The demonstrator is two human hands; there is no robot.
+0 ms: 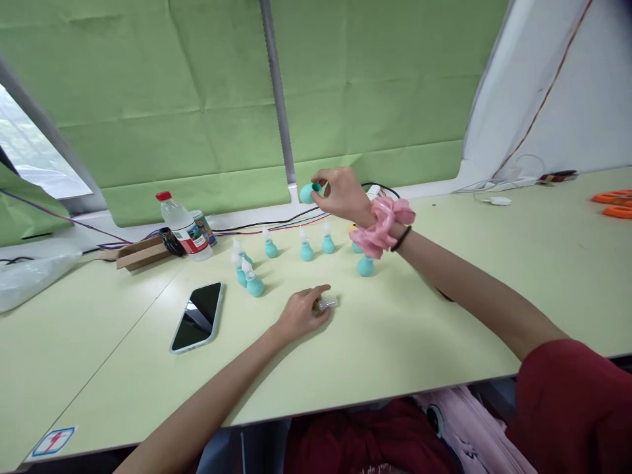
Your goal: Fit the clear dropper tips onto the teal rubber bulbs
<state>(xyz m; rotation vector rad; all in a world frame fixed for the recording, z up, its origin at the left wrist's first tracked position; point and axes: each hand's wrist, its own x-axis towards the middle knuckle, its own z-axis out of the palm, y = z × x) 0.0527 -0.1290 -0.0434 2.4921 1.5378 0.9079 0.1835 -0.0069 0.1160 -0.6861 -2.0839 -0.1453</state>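
Note:
Raised over the back of the table, my right hand [345, 192] pinches a teal rubber bulb [307, 193] between thumb and fingers, its round opening turned toward the palm. My left hand [301, 313] rests on the tabletop with its fingers curled round a small clear plastic nozzle [328, 303], whose end sticks out to the right. Several teal bulbs with pale pointed nozzles stand upright beyond my left hand, among them a near one [255, 285] and a farther one [307, 250]. Below my right wrist stands another teal bulb [366, 266], its top hidden by a pink scrunchie [382, 227].
A phone [198, 317] lies left of my left hand. Farther back are a red-capped bottle [182, 225], a can [204, 227] and an open cardboard box [143, 253]. Cables run along the wall. Orange-handled scissors [617, 211] lie at the far right.

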